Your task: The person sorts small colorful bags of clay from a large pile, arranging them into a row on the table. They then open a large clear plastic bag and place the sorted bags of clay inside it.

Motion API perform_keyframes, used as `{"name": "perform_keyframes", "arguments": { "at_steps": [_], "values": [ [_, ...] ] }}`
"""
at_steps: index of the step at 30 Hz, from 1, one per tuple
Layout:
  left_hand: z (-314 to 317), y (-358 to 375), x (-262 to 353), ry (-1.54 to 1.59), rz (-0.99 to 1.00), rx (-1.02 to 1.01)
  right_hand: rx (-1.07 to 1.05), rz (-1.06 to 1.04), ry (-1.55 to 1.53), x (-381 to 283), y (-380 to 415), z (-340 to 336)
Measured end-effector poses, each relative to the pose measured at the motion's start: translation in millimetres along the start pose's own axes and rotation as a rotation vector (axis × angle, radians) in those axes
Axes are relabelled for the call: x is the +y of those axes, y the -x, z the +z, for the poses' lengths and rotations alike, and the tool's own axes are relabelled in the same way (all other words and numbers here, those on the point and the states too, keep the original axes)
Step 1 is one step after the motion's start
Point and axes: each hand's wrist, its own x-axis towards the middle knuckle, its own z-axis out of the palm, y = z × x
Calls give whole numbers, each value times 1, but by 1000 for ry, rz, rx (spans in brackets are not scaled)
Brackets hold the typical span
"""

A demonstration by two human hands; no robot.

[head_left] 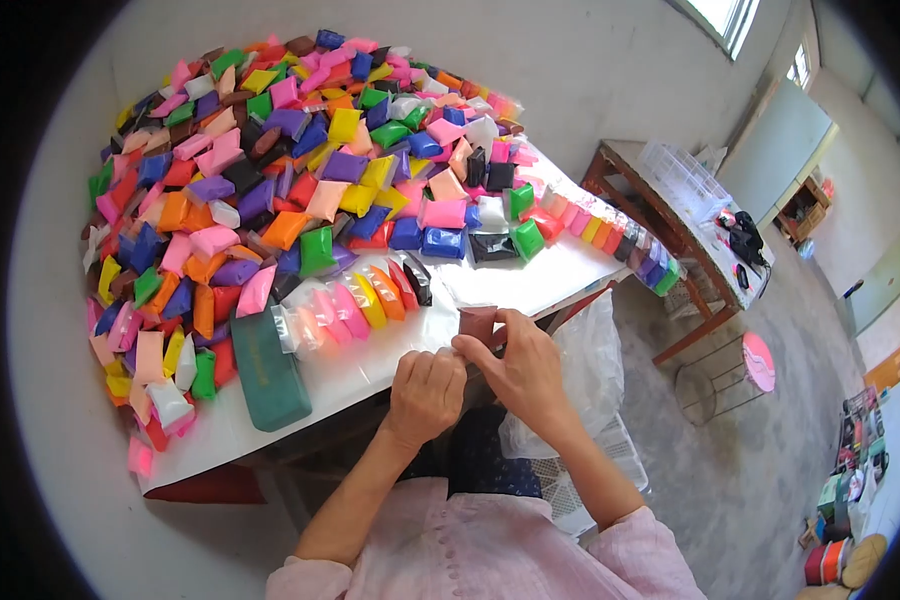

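My right hand [525, 370] pinches a small brown packet [477, 322] between thumb and fingers, just off the table's front edge. Close beside it, my left hand [427, 395] is closed with its fingers curled under; whatever they grip is hidden. In front of my hands, a row of coloured packets lies overlapping on the white tabletop [360, 372], among them a yellow packet [367, 301], an orange packet [386, 288] and a black packet [417, 281]. A dark green case [270, 372] lies at the left end of that row.
A big heap of coloured packets [270, 170] covers the back and left of the table. Another row of packets [610, 238] runs over its right end. A clear plastic bag [580, 370] hangs beside my right arm. Farther right stand a wooden table [630, 185] and a pink-topped stool [758, 362].
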Motion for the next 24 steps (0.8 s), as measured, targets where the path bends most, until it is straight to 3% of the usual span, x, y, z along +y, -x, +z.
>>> {"name": "perform_keyframes", "arguments": {
  "at_steps": [4, 7, 8, 10, 15, 17, 24],
  "values": [
    [-3, -3, -2, 45, 19, -3, -114, 144, -227, -4, -7, -4],
    [-9, -15, -2, 193, -146, 32, 39, -96, -263, 7, -27, -3],
    [-13, -18, -4, 180, -189, 41, 68, -261, -336, 17, -43, 2],
    [-24, -24, -13, 157, -268, 59, 14, -328, -374, 29, -67, 5],
    [-52, -32, -30, 259, -504, 171, -257, -218, -538, 33, -96, 29],
    [-56, -24, -31, 240, -512, 171, -333, -190, -621, 31, -102, 40],
    [-49, 1, -30, 279, -415, 76, -327, -245, -473, 30, -101, 43]
  ]
}}
